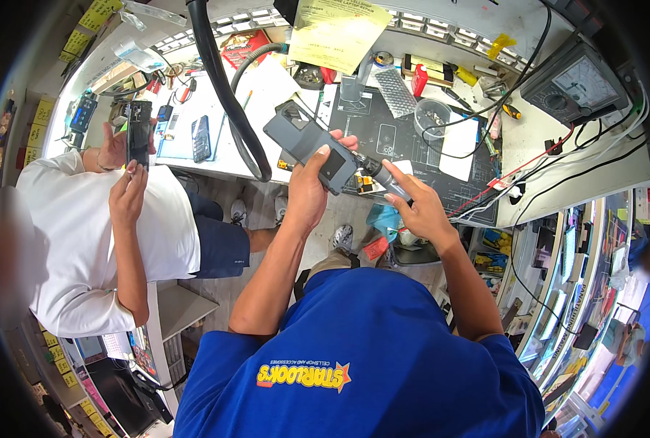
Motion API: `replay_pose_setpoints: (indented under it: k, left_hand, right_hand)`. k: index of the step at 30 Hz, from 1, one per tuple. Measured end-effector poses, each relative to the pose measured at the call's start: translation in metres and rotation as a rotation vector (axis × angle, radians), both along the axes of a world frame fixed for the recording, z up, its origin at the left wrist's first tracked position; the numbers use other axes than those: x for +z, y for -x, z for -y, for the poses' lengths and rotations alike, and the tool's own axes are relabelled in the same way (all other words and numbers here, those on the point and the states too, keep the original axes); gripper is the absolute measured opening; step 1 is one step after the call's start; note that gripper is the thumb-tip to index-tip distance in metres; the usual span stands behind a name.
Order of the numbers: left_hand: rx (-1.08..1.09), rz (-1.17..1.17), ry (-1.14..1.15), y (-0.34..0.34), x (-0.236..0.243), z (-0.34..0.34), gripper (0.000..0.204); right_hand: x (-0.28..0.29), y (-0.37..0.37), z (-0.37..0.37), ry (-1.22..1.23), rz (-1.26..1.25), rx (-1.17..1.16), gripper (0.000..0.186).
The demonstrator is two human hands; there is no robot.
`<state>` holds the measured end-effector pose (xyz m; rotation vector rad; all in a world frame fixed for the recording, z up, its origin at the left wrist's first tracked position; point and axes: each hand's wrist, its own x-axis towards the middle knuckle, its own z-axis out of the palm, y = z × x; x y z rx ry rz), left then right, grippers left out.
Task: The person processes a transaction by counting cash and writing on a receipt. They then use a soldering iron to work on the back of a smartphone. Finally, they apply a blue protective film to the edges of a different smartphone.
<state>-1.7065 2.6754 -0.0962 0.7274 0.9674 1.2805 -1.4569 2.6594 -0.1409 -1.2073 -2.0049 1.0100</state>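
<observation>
My left hand (308,191) is wrapped round a grey smartphone (312,139), held tilted above the front edge of the workbench. A dark rear camera area shows near the phone's far left end. From the right, my right hand (423,208) grips a dark cylindrical tool (376,173) with a metal-looking tip, whose exact kind I cannot make out. That tip lies close against the phone's right edge, by my left fingertips; whether they touch, I cannot tell. Under both hands is the edge of a black work mat (441,175) with white printed outlines.
A co-worker in a white shirt (113,241) stands at left, holding a dark phone (139,131). A thick black hose (226,95) hangs before the bench. On the mat are a clear round tub (433,117) and a pale tray (395,93). An analog meter (577,84) and cables are at right.
</observation>
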Motion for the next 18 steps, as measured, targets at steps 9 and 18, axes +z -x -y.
replay_pose_setpoints:
  k: [9,18]
  left_hand:
    - [-0.022,0.035,-0.001,0.003,-0.001,0.006,0.053]
    - [-0.076,0.09,-0.05,0.005,0.011,0.009,0.074]
  right_hand:
    - [0.002,0.001,-0.005,0.007,-0.034,0.04,0.07]
    - [0.02,0.002,-0.006,0.044,-0.007,0.048,0.07]
